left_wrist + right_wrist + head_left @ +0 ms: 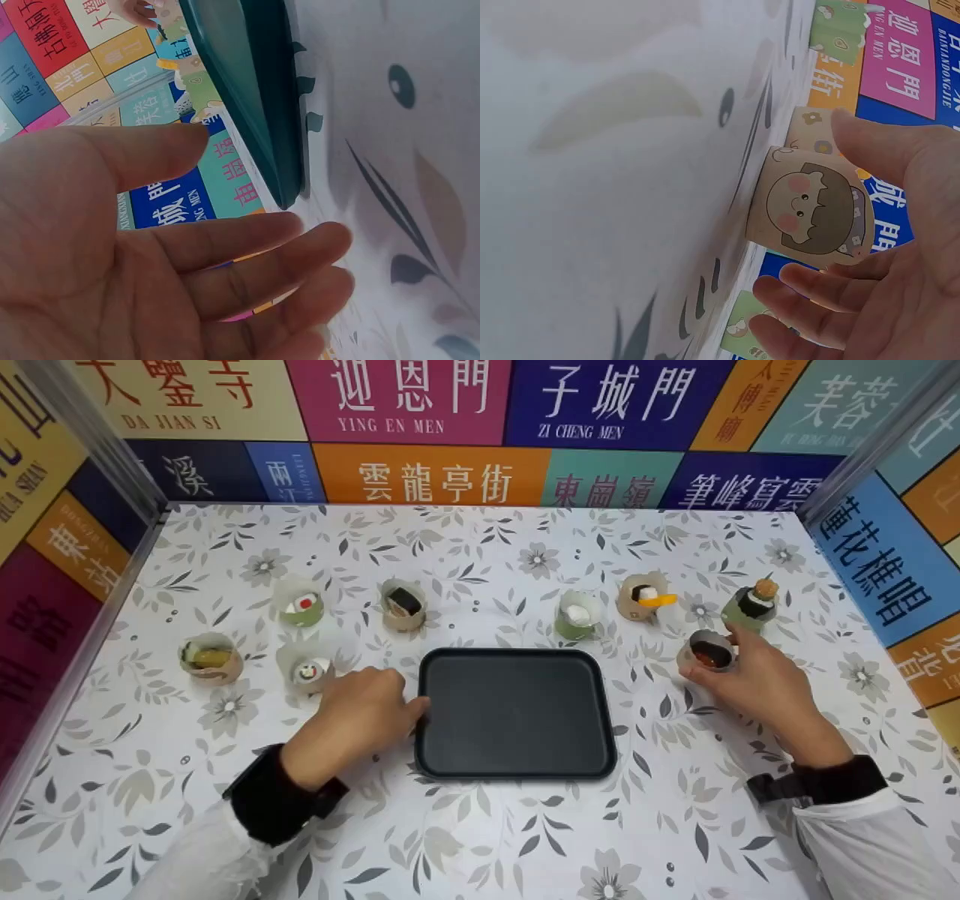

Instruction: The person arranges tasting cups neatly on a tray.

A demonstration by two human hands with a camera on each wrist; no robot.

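My right hand (765, 690) is around a paper cup (810, 206) printed with a child's face. In the head view that cup holds a dark-topped, reddish sushi piece (709, 655). Thumb and fingers stand on opposite sides of the cup; in the right wrist view a narrow gap shows at the thumb, and firm contact cannot be made out. My left hand (360, 716) is beside the left edge of a black rectangular tray (517, 712), holding nothing. In the left wrist view its fingers (247, 255) are loosely extended, thumb apart, close to the tray's side (274, 97).
More sushi cups stand at the right: white-topped (577, 617), yellow-strip (643, 598) and a tall one (750, 604). Others at the left include a red-dotted one (301, 604), a dark-wrapped one (403, 604), a yellowish one (210, 660) and a white roll (306, 671). Lettered panels (420, 472) border the table.
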